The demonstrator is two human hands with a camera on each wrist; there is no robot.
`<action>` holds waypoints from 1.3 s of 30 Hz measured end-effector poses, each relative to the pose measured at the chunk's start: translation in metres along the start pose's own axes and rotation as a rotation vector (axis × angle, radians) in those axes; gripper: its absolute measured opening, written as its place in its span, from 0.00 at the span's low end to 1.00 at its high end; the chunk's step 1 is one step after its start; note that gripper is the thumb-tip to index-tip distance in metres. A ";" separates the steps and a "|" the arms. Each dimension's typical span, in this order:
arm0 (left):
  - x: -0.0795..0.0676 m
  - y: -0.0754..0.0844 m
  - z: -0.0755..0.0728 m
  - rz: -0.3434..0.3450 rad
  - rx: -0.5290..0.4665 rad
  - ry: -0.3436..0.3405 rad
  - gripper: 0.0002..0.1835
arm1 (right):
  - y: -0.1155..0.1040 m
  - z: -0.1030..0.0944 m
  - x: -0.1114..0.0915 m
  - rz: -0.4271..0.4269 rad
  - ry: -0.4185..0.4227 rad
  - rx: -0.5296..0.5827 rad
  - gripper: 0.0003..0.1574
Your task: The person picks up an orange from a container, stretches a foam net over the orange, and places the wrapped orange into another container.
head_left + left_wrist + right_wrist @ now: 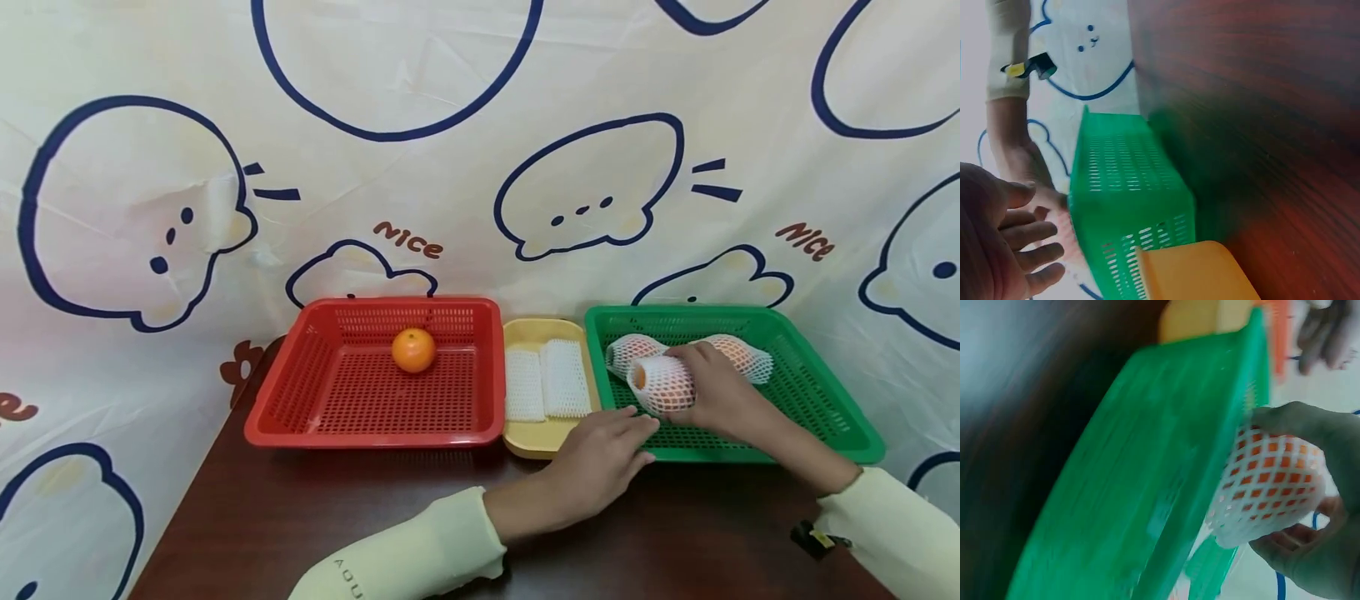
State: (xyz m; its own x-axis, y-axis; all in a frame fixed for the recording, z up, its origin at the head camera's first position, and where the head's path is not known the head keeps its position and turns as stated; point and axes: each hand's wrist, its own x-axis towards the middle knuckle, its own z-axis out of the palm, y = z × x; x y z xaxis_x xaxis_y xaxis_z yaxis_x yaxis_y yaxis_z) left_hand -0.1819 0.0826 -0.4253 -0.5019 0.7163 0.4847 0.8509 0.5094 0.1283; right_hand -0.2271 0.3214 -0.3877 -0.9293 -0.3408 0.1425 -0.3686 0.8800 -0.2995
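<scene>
My right hand (718, 390) grips an orange in a white foam net (666, 386) over the left part of the green basket (832, 417). In the right wrist view, the thumb and fingers curl round the netted orange (1269, 484) close to the basket's rim. My left hand (600, 462) hovers by the basket's front left corner, palm down, fingers extended and holding nothing. The left wrist view shows its spread fingers (1032, 234) beside the green basket. Behind the gripped fruit lie two more netted oranges, one at left (622, 350) and another at right (738, 357), partly covered by my right hand.
A yellow tray (536, 437) between the baskets carries two flat white foam nets (566, 379). The red basket (367, 437) at left contains one bare orange (413, 350). All stand on a dark wooden table (360, 508) against a printed cloth backdrop (450, 183).
</scene>
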 end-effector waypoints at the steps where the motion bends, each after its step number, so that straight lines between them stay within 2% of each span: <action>1: 0.002 0.001 0.003 0.003 0.032 -0.024 0.21 | 0.005 0.002 0.001 -0.016 -0.019 -0.039 0.52; 5: 0.005 0.004 0.012 -0.007 0.163 -0.142 0.22 | 0.024 0.010 0.004 -0.084 -0.057 -0.194 0.50; 7: 0.005 0.006 0.015 -0.006 0.214 -0.198 0.21 | 0.031 0.013 0.007 -0.096 -0.090 -0.222 0.50; 11: 0.003 0.008 0.017 0.023 0.281 -0.287 0.22 | 0.036 0.018 0.012 -0.114 -0.159 -0.221 0.52; 15: 0.002 0.007 0.018 0.039 0.280 -0.342 0.25 | 0.036 0.022 0.015 -0.137 -0.207 -0.206 0.51; 21: 0.002 0.005 0.019 0.039 0.269 -0.334 0.24 | 0.033 0.027 0.020 -0.128 -0.250 -0.200 0.48; 31: 0.001 0.003 0.021 0.048 0.289 -0.317 0.24 | 0.027 0.026 0.024 -0.134 -0.271 -0.157 0.43; 39: 0.000 0.002 0.022 0.051 0.295 -0.309 0.24 | 0.020 0.028 0.023 -0.183 -0.263 -0.168 0.40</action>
State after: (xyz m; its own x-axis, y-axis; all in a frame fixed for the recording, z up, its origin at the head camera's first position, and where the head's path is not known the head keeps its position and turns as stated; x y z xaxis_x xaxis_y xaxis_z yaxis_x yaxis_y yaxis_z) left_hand -0.1838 0.0947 -0.4442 -0.5216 0.8303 0.1964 0.8175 0.5522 -0.1634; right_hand -0.2565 0.3222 -0.4169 -0.8307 -0.5517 -0.0744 -0.5406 0.8313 -0.1291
